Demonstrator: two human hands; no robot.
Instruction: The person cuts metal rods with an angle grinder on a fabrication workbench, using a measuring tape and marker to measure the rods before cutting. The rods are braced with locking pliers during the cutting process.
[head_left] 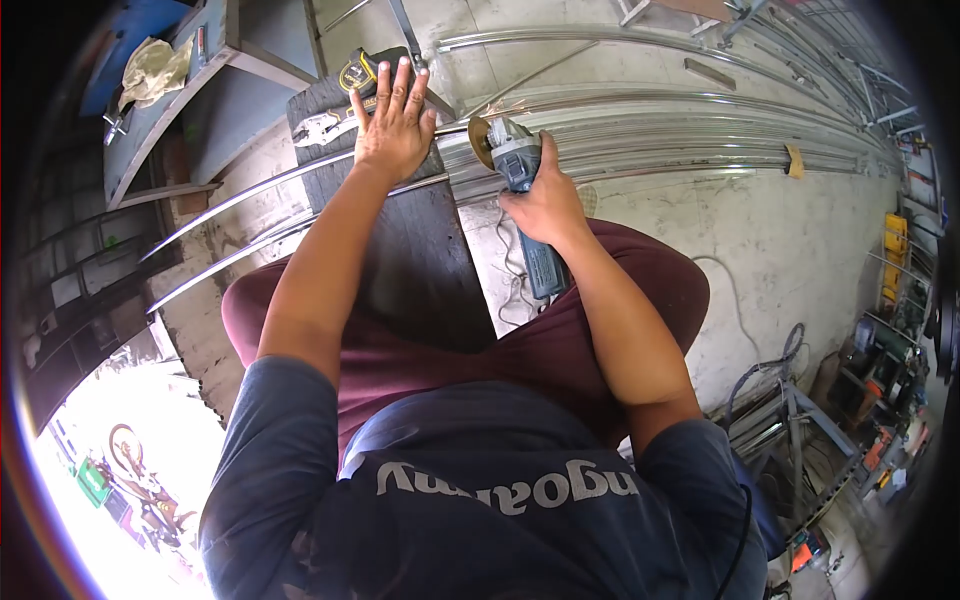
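My left hand (395,135) lies palm down with fingers outstretched over a shiny metal tube (275,190), which crosses a dark wooden bench (415,245). In my right hand (550,200) is an angle grinder (517,165), gripped around its body. The grinder's cutting disc (481,143) is right at the tube, to the right of my left hand. A second tube (418,184) runs across the bench nearer to me. Just beyond my left fingers sit a yellow and black tape measure (357,72) and a silver metal tool (318,127).
Long metal tubes (640,130) lie on the concrete floor ahead and to the right. A grey metal frame (215,95) with a crumpled cloth (157,72) stands at the left. The grinder's cord (510,265) trails beside the bench. Tools and a metal rack (795,425) crowd the right side.
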